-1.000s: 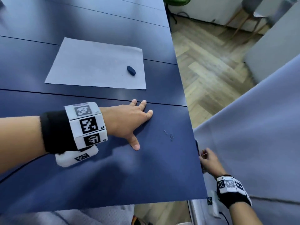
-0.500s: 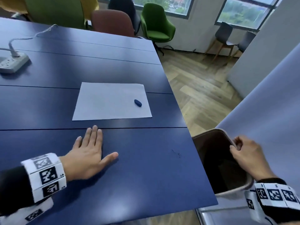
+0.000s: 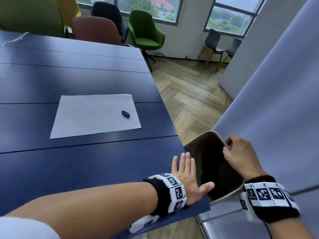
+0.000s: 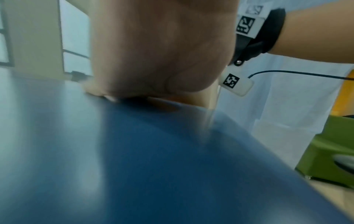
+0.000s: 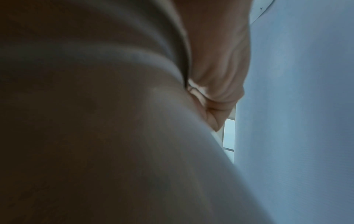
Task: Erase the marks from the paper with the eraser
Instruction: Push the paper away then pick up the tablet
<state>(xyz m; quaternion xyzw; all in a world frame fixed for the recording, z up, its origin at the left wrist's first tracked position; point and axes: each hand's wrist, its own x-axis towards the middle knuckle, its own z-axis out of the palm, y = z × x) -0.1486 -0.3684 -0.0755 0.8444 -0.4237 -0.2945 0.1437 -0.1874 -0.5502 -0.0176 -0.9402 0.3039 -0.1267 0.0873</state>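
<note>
blue eraser on paper | right hand grips bin

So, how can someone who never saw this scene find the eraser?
Find the blue table, then the white paper lying flat on it. The eraser is the small dark blue oval near the paper's right edge, the only thing on the sheet.

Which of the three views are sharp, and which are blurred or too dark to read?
Head view: mostly sharp; paper and eraser are clear, straight edges bend toward the borders. Left wrist view: the left hand and table are smeared by motion blur, with pale glare on the tabletop. Right wrist view: dim and soft; the right hand gripping the bin rim is barely readable.
</note>
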